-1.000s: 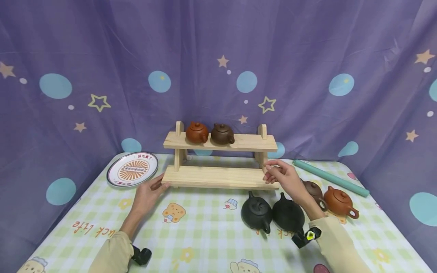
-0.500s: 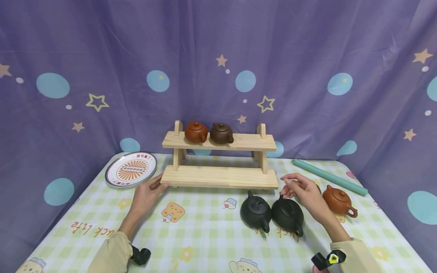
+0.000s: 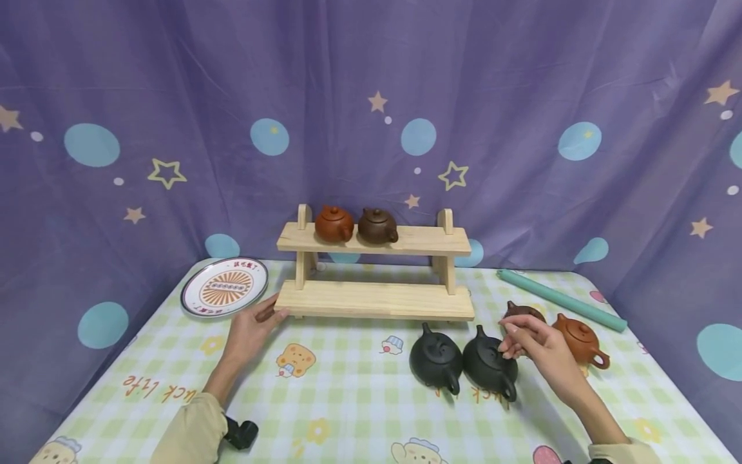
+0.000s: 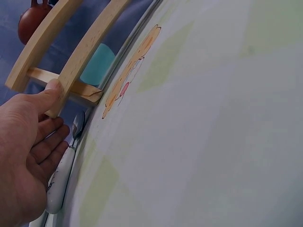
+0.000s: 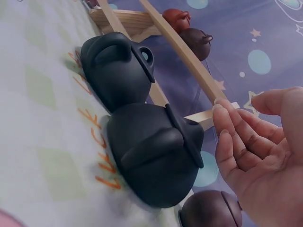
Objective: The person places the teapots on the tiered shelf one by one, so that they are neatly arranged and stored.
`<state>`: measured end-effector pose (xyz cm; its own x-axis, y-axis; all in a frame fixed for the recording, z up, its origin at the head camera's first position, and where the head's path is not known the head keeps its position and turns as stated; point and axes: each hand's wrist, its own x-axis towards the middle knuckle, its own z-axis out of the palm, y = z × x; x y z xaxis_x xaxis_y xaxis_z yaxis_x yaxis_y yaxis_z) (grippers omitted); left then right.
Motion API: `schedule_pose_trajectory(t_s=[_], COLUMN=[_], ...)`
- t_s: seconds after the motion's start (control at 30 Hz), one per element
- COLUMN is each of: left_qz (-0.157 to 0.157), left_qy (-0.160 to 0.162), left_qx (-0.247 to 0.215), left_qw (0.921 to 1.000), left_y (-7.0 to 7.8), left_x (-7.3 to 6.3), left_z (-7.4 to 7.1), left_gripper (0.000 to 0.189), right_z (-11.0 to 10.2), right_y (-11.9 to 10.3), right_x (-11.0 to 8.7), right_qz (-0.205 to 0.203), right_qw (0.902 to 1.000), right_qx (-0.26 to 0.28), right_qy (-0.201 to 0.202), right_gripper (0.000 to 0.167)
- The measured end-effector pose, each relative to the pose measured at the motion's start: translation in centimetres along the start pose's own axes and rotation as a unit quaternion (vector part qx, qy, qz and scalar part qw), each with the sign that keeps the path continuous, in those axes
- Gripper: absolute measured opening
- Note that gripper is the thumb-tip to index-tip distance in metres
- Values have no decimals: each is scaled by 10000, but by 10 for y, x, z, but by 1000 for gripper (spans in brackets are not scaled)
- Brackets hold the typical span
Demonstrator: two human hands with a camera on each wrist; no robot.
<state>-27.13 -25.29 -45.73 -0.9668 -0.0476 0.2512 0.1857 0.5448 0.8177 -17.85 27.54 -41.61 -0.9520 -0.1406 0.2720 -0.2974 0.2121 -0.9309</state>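
Observation:
My left hand (image 3: 250,338) grips the left end of a two-tier wooden rack (image 3: 373,299), thumb on the lower board and fingers under it. In the left wrist view the thumb presses the board's end (image 4: 71,87). My right hand (image 3: 545,354) holds nothing; its fingers hang loosely bent beside a black teapot (image 3: 487,364). Another black teapot (image 3: 433,361) stands just left of that one. Partly behind the right hand are a dark brown teapot (image 3: 524,312) and an orange-brown teapot (image 3: 581,338). On the rack's upper board sit a reddish-brown teapot (image 3: 333,225) and a dark brown teapot (image 3: 377,227).
A patterned plate (image 3: 224,288) lies left of the rack. In the left wrist view a spoon with a white handle (image 4: 60,184) shows beyond the left hand. A green rolled tube (image 3: 562,299) lies at the back right, before a purple curtain (image 3: 359,77).
My right hand has moved away from the rack's right side, rightward and toward me, to beside the right black teapot. The left hand stays on the rack's left end.

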Motion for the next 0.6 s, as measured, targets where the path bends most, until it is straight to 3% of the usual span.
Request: schedule_pose_trajectory(t_s=[0.6], left_qz=[36], left_qy=[90], left_qx=[40], left_qw=[9999], left_y=[-4], left_x=[3], left_z=[2], left_gripper=[60], right_z=[-10], right_y=[13], right_x=[-43], right_qz=[490], right_qw=[9977], right_qx=[168], right_qy=[444], right_gripper=[25])
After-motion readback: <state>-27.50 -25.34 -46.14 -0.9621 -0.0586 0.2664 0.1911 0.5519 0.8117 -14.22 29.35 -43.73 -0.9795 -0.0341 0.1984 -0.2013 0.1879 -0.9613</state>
